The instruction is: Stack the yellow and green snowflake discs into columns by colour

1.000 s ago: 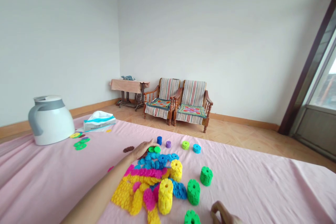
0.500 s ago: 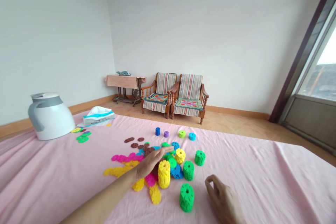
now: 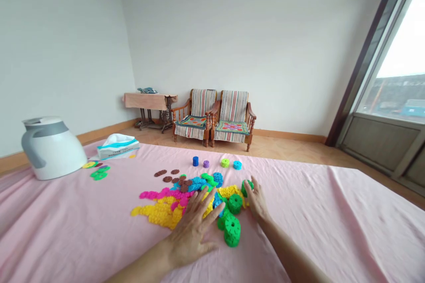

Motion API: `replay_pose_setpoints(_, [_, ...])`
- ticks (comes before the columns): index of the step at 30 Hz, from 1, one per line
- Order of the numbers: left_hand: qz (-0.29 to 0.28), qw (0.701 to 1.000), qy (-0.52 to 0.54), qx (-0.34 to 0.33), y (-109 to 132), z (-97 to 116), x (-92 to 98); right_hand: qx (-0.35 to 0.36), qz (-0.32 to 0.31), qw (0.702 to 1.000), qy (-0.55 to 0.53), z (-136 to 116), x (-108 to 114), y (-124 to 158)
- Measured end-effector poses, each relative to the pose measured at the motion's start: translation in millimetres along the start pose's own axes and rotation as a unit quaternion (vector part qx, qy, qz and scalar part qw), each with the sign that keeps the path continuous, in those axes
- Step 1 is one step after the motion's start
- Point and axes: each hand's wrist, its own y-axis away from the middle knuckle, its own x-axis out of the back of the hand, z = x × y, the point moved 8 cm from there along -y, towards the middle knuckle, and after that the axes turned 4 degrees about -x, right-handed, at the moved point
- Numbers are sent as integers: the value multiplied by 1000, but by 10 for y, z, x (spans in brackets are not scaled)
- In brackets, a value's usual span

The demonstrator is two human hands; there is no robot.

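Note:
My left hand (image 3: 195, 223) is spread open, palm down, over the near side of a pile of notched plastic discs. Pink discs (image 3: 158, 194) and yellow discs (image 3: 157, 214) fan out to its left. Its fingers partly hide yellow and blue pieces. On the right, my right hand (image 3: 259, 201) has its thumb and fingers around a short stack of green discs (image 3: 246, 187). Two more green stacks, a middle one (image 3: 235, 204) and a nearer one (image 3: 232, 232), stand upright between my hands. Yellow discs (image 3: 229, 191) lie tipped over behind them.
Small blue (image 3: 195, 161), purple (image 3: 206, 164), lime (image 3: 225, 163) and light blue (image 3: 237, 165) stacks stand farther back. Brown discs (image 3: 168, 179) lie loose. A white jug (image 3: 56, 152) and a tissue box (image 3: 118, 148) sit at left on the pink cloth (image 3: 308, 212). Two chairs (image 3: 231, 117) stand beyond.
My left hand has drawn back from the pile and spread its fingers. My right hand has moved forward to the far green stack. The upright yellow stacks have tipped over or are covered.

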Motion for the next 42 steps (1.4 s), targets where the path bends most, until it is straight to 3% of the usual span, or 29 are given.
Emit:
replay_pose_setpoints(4, [32,999,-20,19,-107,-53,-82,4,-17,1000,-24,-63,-381,150])
replay_pose_setpoints(11, [131,984,38,117,-111,-533,-63,10,-48,995,-86,-261,-662,236])
replay_pose_setpoints(16, [185,968,30,167,-61,-896,106,2,-136,973,-185,-539,-920,403])
replay_pose_setpoints(20, [188,961,-2,203,21,-1189,202,-61,-251,927,-274,-794,-1079,593])
replay_pose_setpoints(22, [186,958,-8,216,107,-1330,267,-31,-278,928,-245,-933,-949,655])
replay_pose_setpoints(26, [177,954,-18,243,433,-1645,457,96,-297,946,-87,-1014,-374,772])
replay_pose_setpoints(29, [167,941,-39,293,782,-1914,565,182,-365,909,91,-839,-73,984])
replay_pose_setpoints(31, [147,934,-46,322,966,-2040,550,204,-376,883,195,-658,24,1079])
replay_pose_setpoints(35, [94,942,-28,321,1026,-2039,333,201,-359,867,282,-436,-107,1109])
replay_pose_setpoints(39, [46,957,-2,287,836,-1808,80,217,-291,884,294,-417,-423,1001])
replay_pose_setpoints(42, [57,964,0,259,692,-1595,20,231,-225,900,292,-423,-580,911])
